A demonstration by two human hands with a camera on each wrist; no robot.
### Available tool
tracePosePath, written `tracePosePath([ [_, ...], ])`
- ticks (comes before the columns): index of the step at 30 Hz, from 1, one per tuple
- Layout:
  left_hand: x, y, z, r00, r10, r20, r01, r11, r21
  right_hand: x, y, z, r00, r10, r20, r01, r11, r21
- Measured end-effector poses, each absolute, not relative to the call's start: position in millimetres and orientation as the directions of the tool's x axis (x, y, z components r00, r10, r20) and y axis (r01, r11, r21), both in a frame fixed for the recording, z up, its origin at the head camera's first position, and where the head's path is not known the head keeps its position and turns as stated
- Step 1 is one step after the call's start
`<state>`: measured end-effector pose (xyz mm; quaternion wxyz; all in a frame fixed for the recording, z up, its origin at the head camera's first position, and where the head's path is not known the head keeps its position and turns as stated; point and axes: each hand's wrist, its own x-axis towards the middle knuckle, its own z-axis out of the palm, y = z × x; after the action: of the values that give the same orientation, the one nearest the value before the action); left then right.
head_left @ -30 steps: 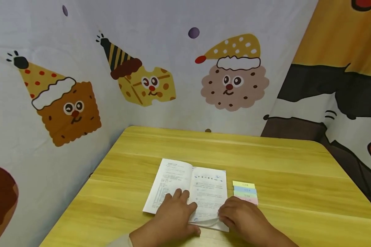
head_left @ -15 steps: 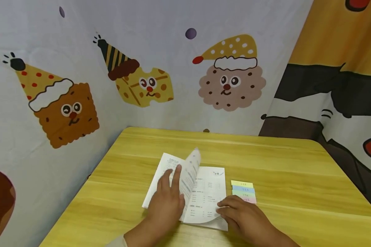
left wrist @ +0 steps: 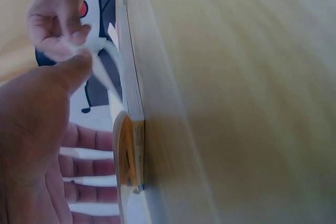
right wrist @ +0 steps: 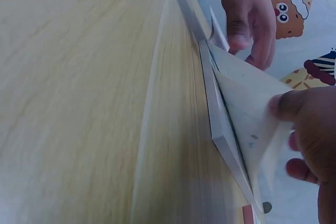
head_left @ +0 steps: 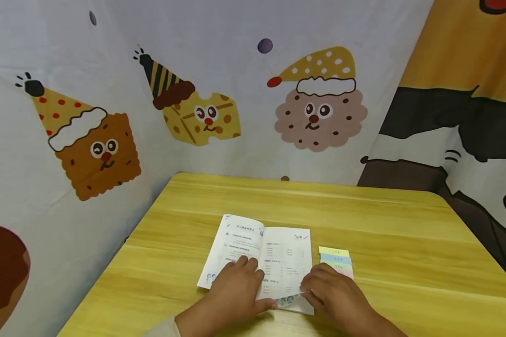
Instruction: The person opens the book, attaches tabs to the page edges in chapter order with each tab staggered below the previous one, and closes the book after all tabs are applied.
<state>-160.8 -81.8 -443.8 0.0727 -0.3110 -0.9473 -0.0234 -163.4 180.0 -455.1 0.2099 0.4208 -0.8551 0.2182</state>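
An open book [head_left: 242, 236] with printed pages lies on the wooden table. My left hand [head_left: 236, 290] rests on the lower part of the left page, with its thumb reaching across the bottom of the book. At the lower right corner, my right hand [head_left: 337, 292] pinches a page [head_left: 288, 262] and lifts its edge. Part of a coloured picture shows underneath. In the right wrist view the raised page [right wrist: 247, 103] bows away from the stack below, the right thumb against it. The left wrist view shows the left fingers [left wrist: 89, 166] extended over the book.
Beside the book on its right lies a set of coloured sticky notes [head_left: 335, 257] in yellow, blue, green and pink, partly covered by the right hand. The table [head_left: 185, 201] ends at a cloth backdrop [head_left: 249, 159] with cartoon figures.
A leaf has turned over from right to left, passing upright midway, and now lies flat. My left hand rose with it and came back down. My right hand now lifts another page corner.
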Motion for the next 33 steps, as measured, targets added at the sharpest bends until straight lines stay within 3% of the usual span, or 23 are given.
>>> tracePosePath([
  [3,-161.3,-77.4,-446.2,-0.828,0.549,0.116,0.552,0.834,-0.003,-162.7,177.9,-452.7,-0.529,-0.608,0.592,-0.82,0.545,-0.173],
  [6,-162.6,-75.5,-447.5,-0.843,0.519,0.142,0.524,0.852,-0.003,-159.1,178.6,-451.0,-0.564,-0.587,0.581,-0.782,0.605,-0.147],
  [10,-164.7,-76.7,-446.9,-0.86,0.414,0.3,0.452,0.889,0.071,-155.6,183.3,-450.3,-0.6,-0.595,0.534,-0.75,0.651,-0.117],
  [14,-167.2,-82.1,-442.6,-0.842,0.329,0.427,0.373,0.928,0.022,-157.6,187.5,-452.8,-0.557,-0.655,0.51,-0.803,0.58,-0.133],
  [17,-168.2,-87.2,-439.1,-0.834,0.399,0.38,0.381,0.916,-0.125,-159.1,188.9,-456.4,-0.536,-0.678,0.503,-0.824,0.549,-0.137],
  [19,-167.9,-89.4,-438.3,-0.814,0.496,0.303,0.457,0.868,-0.192,-159.3,189.1,-458.4,-0.536,-0.682,0.498,-0.826,0.545,-0.143],
  [22,-167.0,-90.4,-441.4,-0.735,0.645,0.211,0.603,0.763,-0.234,-158.5,189.0,-460.5,-0.568,-0.676,0.47,-0.811,0.558,-0.177],
  [25,-164.8,-89.9,-444.9,-0.676,0.714,0.181,0.674,0.699,-0.241,-156.8,188.7,-461.2,-0.608,-0.665,0.434,-0.785,0.584,-0.206],
  [33,-161.4,-85.7,-444.6,-0.762,0.63,0.149,0.627,0.776,-0.071,-154.2,188.9,-465.3,-0.632,-0.664,0.4,-0.769,0.598,-0.224],
])
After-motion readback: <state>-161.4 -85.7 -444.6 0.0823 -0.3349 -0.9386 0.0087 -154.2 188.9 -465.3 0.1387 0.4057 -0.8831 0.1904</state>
